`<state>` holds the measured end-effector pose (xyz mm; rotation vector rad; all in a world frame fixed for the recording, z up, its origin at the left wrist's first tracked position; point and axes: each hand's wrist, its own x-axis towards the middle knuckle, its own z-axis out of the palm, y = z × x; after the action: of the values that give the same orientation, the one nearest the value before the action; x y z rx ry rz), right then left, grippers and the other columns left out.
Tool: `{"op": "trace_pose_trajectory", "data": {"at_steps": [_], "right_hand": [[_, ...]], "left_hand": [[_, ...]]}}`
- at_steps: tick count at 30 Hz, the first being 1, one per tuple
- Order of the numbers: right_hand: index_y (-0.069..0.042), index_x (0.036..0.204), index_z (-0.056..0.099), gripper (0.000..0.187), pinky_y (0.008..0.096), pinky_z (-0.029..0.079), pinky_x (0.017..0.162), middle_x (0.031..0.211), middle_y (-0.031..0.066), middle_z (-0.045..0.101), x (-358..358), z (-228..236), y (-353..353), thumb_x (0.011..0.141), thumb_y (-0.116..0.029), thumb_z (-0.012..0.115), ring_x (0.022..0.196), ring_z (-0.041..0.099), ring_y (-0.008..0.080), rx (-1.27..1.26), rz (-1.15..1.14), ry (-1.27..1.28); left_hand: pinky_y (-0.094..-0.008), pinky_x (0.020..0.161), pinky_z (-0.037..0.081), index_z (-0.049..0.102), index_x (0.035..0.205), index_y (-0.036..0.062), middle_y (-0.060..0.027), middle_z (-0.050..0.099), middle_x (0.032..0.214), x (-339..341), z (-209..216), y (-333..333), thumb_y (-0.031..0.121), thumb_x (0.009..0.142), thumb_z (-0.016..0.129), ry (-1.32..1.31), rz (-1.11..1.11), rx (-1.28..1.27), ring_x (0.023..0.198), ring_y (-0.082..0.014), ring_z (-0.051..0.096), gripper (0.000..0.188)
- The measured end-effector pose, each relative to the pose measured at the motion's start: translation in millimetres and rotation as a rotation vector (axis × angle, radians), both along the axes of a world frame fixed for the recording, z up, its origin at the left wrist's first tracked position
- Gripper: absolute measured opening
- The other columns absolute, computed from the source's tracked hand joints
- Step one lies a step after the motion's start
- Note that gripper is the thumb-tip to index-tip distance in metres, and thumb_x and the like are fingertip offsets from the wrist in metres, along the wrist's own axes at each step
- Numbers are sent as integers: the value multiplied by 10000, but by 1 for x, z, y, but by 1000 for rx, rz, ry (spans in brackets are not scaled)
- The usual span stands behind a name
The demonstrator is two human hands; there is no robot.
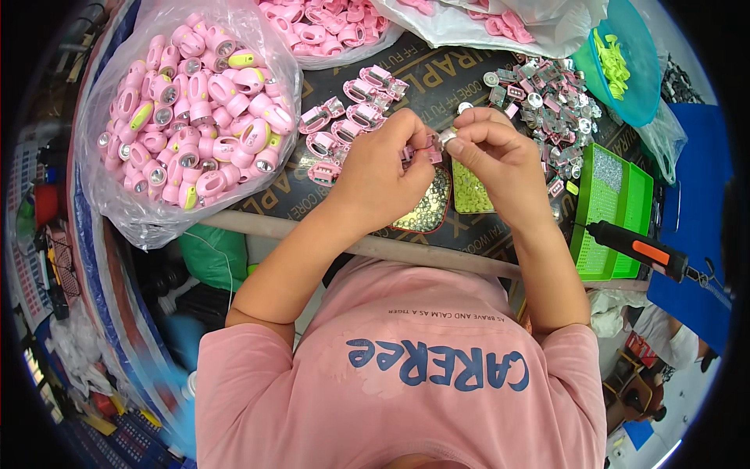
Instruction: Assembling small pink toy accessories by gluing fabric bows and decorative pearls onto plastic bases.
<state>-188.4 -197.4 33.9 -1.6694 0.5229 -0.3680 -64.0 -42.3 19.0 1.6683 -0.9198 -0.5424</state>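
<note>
Above the near part of the dark table, my left hand [384,176] is closed around a pink plastic shell [412,155], mostly hidden by the fingers. My right hand [500,160] pinches a small silvery round part [447,136] between thumb and fingertips, right beside the shell. Whether the two pieces touch, I cannot tell. Pink flashlight shells [363,116] with parts fitted inside lie in loose rows beyond my left hand. Under my hands are a tray of small metal pieces [428,209] and a tray of small yellow-green pieces [471,194].
A clear bag [285,137] of pink flashlights fills the left. Bags of pink shells [336,27] stand at the back. Right of my hands lies a heap of small metal-and-pink parts [547,102]. Farther right are a teal bowl [641,98], a green tray [642,203] and an electric screwdriver [641,248].
</note>
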Motion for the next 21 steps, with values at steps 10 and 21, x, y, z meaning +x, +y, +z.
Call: {"op": "trace_pose_trajectory", "data": {"at_steps": [10, 21], "right_hand": [[-35, 891, 744, 132, 380, 487, 832, 1080, 98, 667, 6, 2, 9, 784, -53, 819, 997, 616, 278, -524, 68, -122], [-42, 904, 670, 160, 432, 493, 780, 1012, 91, 660, 12, -8, 21, 790, -30, 782, 906, 604, 325, -896, -62, -223]], "left_hand": [[-407, 654, 508, 498, 1006, 19, -159, 610, 883, -4, 16, 5, -3, 829, 650, -65, -8, 93, 757, -317, 656, 234], [-449, 937, 534, 486, 1283, 11, -209, 644, 1193, -1, 12, -5, -36, 828, 673, -337, -8, 54, 1119, -377, 656, 494]]}}
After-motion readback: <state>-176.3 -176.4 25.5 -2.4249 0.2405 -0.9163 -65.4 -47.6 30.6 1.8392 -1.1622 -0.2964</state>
